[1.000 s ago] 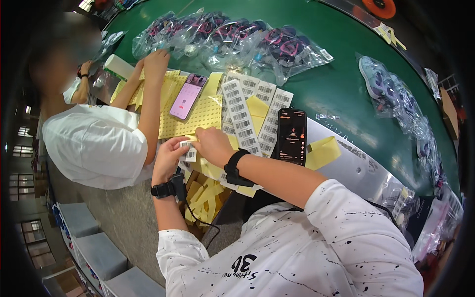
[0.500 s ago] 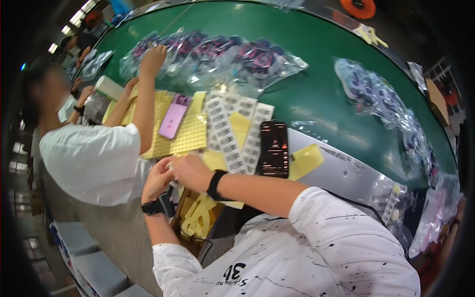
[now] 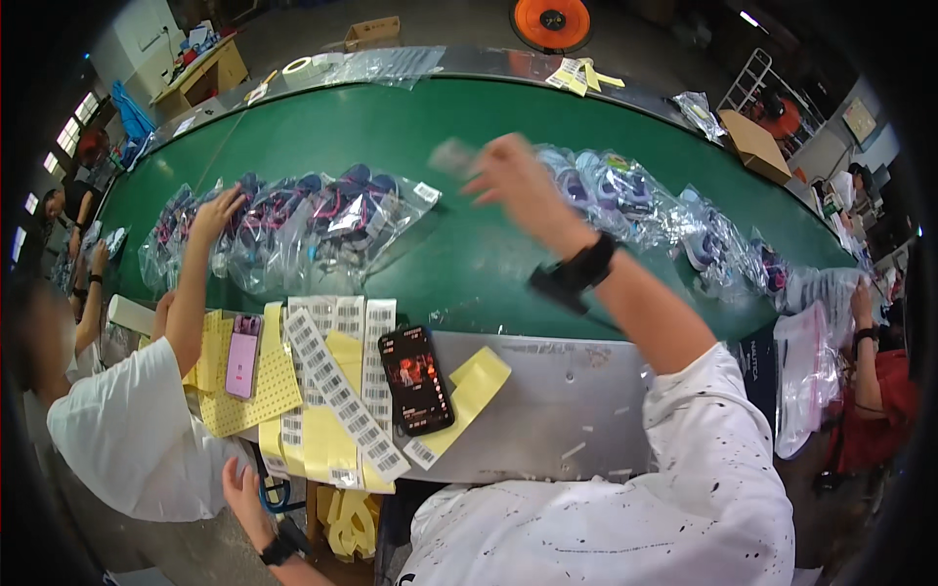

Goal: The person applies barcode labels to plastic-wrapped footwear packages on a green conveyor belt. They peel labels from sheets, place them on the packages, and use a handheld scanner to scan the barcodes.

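My right hand point(image 3: 523, 186) is raised over the green conveyor belt, beside the bagged light-blue shoes point(image 3: 611, 190). It is smeared by motion. A blurred pale scrap point(image 3: 454, 156) shows just past its fingertips; whether they grip it I cannot tell. My left hand point(image 3: 246, 498) is low at the table's near edge, fingers apart, with nothing visible in it. A dark blue loop point(image 3: 281, 496) shows close beside it. Barcode label sheets point(image 3: 347, 391) and a black phone with a lit screen point(image 3: 417, 381) lie on the metal tabletop between my arms.
A co-worker in a white shirt point(image 3: 142, 420) reaches over bagged dark shoes point(image 3: 337, 210) at left. Nearby lie a pink phone point(image 3: 241, 361) and yellow sticker sheets point(image 3: 244, 408). Yellow strips point(image 3: 349, 523) hang below the edge. At right are plastic bags point(image 3: 801, 376) and a red-clothed person point(image 3: 870, 420).
My hands were together by the table's near edge; now the right has swung forward over the belt and the left has dropped lower left. The view has turned right.
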The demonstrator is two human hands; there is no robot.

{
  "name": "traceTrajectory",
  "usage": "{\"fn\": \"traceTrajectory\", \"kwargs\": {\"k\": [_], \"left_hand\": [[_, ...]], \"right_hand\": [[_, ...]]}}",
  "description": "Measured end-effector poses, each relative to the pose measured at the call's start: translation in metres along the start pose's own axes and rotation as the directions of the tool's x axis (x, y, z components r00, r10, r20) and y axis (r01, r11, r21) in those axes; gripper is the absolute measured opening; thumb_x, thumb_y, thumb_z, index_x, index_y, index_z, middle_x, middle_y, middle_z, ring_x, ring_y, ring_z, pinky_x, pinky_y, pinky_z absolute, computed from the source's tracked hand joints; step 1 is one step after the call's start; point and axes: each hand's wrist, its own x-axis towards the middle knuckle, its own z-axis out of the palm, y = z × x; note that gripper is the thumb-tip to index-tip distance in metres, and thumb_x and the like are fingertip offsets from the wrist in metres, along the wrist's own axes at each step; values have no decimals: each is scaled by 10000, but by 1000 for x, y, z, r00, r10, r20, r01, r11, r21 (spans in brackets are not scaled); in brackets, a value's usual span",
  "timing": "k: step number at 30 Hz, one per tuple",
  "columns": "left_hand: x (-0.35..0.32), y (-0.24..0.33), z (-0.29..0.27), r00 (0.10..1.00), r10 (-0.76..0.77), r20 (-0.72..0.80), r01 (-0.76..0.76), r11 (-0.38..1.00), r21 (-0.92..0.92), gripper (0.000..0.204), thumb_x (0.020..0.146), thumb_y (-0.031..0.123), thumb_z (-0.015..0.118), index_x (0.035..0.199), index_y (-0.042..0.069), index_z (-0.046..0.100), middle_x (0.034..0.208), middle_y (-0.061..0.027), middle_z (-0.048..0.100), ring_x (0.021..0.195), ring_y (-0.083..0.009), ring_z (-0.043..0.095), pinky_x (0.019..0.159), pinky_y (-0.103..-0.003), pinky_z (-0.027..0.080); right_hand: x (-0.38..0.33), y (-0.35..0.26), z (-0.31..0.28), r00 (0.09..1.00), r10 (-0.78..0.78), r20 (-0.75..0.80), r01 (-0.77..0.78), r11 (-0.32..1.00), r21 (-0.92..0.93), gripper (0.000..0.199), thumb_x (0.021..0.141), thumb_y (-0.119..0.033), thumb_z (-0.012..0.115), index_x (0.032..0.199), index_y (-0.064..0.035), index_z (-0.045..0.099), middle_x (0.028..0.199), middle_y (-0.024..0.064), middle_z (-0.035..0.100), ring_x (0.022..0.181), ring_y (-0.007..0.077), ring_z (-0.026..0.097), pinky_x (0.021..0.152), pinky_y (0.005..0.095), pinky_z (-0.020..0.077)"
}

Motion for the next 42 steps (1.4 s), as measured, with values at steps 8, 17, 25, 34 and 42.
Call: {"fn": "traceTrajectory", "kwargs": {"k": [8,17,25,34,42], "left_hand": [[-68,123,119,965,221,139,-208,973,-100,355,924,46,558,1270,-17,514,1251,-111,559,1145,-202,558,890,-293,469],[-110,185,262,729,318,606,-236,948,-214,357,870,-78,558,1223,-28,539,1324,-173,532,1074,-226,620,899,-332,517],[-130,193,301,640,218,737,-176,975,-136,345,863,-91,578,1205,-57,557,1233,-147,570,1058,-212,640,899,-304,524],[-133,192,306,638,250,728,-264,960,-98,305,846,-56,617,1150,-50,595,1208,-154,604,999,-219,668,858,-307,547],[-126,184,312,619,215,755,-220,971,-96,301,838,-43,626,1138,-48,604,1207,-160,619,1002,-229,671,848,-314,548]], "right_hand": [[-6,138,-172,964,-118,-237,-83,714,-695,909,726,-150,773,1491,-94,285,1364,267,497,1267,407,486,1045,411,404],[20,110,-115,937,81,-341,-214,903,-373,879,796,-176,720,1517,-134,219,1212,248,601,974,316,659,882,383,501],[97,189,-175,943,121,-309,-234,903,-360,885,795,-301,737,1498,-83,246,980,206,675,932,333,663,872,405,500],[92,197,-174,841,380,-386,-432,900,-56,940,710,74,691,1508,-107,229,790,80,639,624,142,596,539,289,499],[72,150,-254,843,119,-524,-218,967,-131,286,823,-84,719,1071,-55,580,769,11,603,693,111,579,642,247,478]]}}
